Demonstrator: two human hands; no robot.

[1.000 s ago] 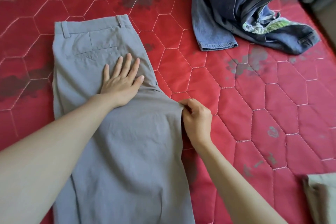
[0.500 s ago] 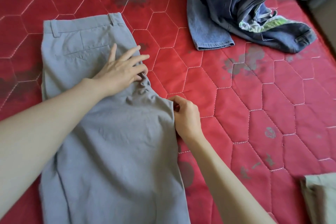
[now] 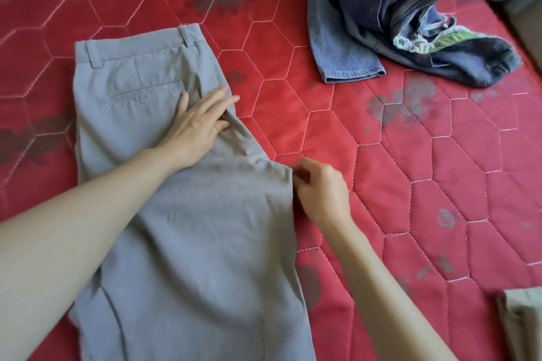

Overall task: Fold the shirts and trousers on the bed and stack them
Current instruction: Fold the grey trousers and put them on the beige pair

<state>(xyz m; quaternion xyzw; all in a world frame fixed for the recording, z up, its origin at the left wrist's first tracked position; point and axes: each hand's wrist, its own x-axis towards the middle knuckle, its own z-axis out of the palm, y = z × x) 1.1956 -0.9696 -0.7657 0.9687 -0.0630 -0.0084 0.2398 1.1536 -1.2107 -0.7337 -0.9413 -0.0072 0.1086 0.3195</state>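
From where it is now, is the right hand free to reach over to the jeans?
Probably not right away: the right hand pinches the grey trousers' edge. Once it lets go, only bare red mattress lies between it and the jeans.

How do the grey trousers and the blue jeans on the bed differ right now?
The grey trousers lie spread flat; the blue jeans sit in a crumpled heap. Both hands are on the grey trousers, the left hand pressing and the right hand pinching an edge; the jeans lie untouched. Both rest on the red bed.
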